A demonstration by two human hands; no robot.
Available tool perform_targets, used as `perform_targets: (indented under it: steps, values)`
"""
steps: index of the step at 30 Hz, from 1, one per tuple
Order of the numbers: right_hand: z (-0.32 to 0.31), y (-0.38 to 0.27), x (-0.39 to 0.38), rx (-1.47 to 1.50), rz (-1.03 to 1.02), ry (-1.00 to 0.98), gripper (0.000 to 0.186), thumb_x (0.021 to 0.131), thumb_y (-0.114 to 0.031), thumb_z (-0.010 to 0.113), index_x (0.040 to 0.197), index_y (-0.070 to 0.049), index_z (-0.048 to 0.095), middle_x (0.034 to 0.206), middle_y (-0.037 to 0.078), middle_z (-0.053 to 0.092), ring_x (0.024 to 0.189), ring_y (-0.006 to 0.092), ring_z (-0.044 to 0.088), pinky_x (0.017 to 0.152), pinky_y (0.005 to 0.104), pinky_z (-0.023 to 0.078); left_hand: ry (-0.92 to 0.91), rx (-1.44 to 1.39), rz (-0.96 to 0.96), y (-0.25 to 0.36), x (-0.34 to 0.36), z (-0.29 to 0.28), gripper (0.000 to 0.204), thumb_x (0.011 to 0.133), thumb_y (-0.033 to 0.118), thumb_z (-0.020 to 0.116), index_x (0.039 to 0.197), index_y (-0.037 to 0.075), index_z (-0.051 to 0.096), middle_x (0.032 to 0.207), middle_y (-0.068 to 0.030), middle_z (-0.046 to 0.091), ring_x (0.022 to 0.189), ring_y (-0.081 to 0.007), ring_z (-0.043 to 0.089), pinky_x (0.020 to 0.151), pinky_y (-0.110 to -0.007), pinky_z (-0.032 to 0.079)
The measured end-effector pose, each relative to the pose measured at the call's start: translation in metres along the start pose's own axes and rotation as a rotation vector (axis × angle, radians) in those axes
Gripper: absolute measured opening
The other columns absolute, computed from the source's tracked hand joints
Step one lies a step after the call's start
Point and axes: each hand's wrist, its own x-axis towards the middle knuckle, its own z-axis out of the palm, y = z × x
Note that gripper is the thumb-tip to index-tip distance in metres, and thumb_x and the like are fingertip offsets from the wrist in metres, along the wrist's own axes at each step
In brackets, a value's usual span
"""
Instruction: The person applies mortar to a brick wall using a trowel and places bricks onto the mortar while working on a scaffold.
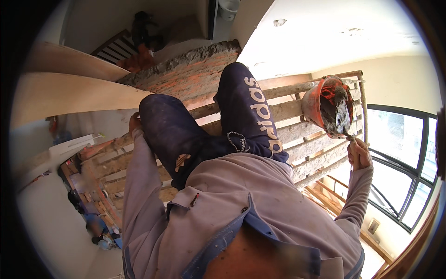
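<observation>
My right hand (pixel 360 156) grips the wooden handle of a trowel (pixel 354 145), whose metal end reaches into a red bucket (pixel 311 104) of wet grey mortar (pixel 339 109). The bucket stands on slatted wooden scaffold boards (pixel 297 149) beside my right leg. At the left, my left hand (pixel 135 122) is low by the outside of my bent left leg (pixel 172 135), its fingers mostly hidden behind the thigh. My legs, in dark trousers, are bent over the boards.
A rough brick ledge (pixel 195 74) crosses beyond my knees, with curved pale panels (pixel 79 88) at left. Black-framed windows (pixel 395 139) are at right. A person in dark clothing (pixel 141 30) is below near a railing (pixel 111 49); another person (pixel 95 228) is far below at lower left.
</observation>
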Motion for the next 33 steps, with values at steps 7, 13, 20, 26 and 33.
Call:
perform_targets:
  steps: [7,13,20,26,33]
  values:
    - [0.05,-0.044,-0.032,-0.06,-0.067,-0.009,0.044,0.089,-0.03,0.06,0.124,-0.004,0.053,0.075,0.004,0.053,0.051,0.0089,0.048,0.04,0.0218,0.036,0.067,-0.135,0.023,-0.017,0.011,0.003,0.034,0.087,0.018,0.061,0.12,0.012,0.064,0.12,-0.0128,0.064,0.108,-0.0281,0.063,0.089,-0.038,0.05]
    - [0.158,-0.129,0.011,-0.198,-0.209,-0.339,0.049,0.083,-0.034,0.061,0.118,0.0,0.057,0.071,0.004,0.052,0.051,0.0098,0.044,0.043,0.0218,0.033,0.092,-0.09,0.082,-0.005,0.012,0.014,0.032,0.089,0.018,0.058,0.118,0.009,0.063,0.116,-0.016,0.063,0.106,-0.0315,0.062,0.09,-0.039,0.049]
    - [0.317,-0.158,0.195,-0.454,-0.17,-0.811,0.038,0.083,-0.03,0.062,0.102,0.002,0.058,0.068,0.004,0.052,0.051,0.0107,0.046,0.045,0.0242,0.036,0.124,-0.089,-0.031,-0.007,-0.009,0.009,0.034,0.085,0.027,0.059,0.117,0.015,0.063,0.123,-0.0082,0.06,0.113,-0.0288,0.058,0.093,-0.043,0.048]
    - [0.468,-0.122,0.354,-0.764,-0.396,-0.912,0.021,0.086,-0.021,0.061,0.092,-0.001,0.062,0.067,0.005,0.055,0.051,0.0106,0.052,0.043,0.0262,0.041,0.133,-0.014,-0.042,0.014,-0.031,0.0,0.03,0.085,0.03,0.057,0.113,0.018,0.065,0.122,-0.0038,0.06,0.113,-0.0251,0.057,0.092,-0.042,0.049]
    - [0.605,-0.045,0.439,-1.37,-0.848,-0.286,0.026,0.082,-0.018,0.061,0.108,-0.014,0.06,0.1,0.019,0.065,0.096,0.0389,0.064,0.081,0.0495,0.05,0.17,-0.055,-0.015,0.016,-0.026,0.011,0.024,0.085,0.03,0.059,0.107,0.022,0.066,0.116,0.0011,0.063,0.11,-0.0212,0.059,0.089,-0.043,0.051]
